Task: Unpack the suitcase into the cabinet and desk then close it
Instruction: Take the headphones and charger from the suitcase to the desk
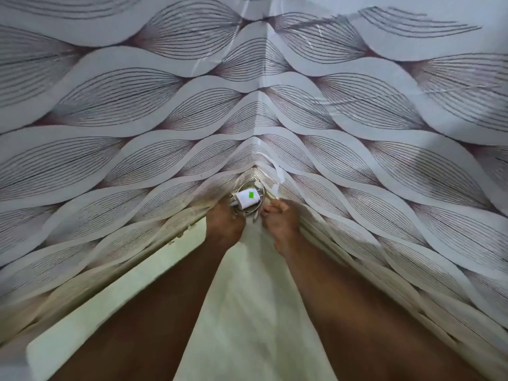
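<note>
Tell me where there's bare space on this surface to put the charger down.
The pale surface is bare between and beside the forearms. The far corner is crowded: the left hand holds the charger and coiled cable there, with the right hand alongside.

White charger [246,199] with green sticker, coiled cable [254,213], deep in the desk [242,312] corner

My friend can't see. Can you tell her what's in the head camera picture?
Two hands reach into a corner of leaf-patterned wallpaper: the left hand holds a small white plug-in charger with its coiled white cable, which the right hand touches, above a pale desk surface.
</note>
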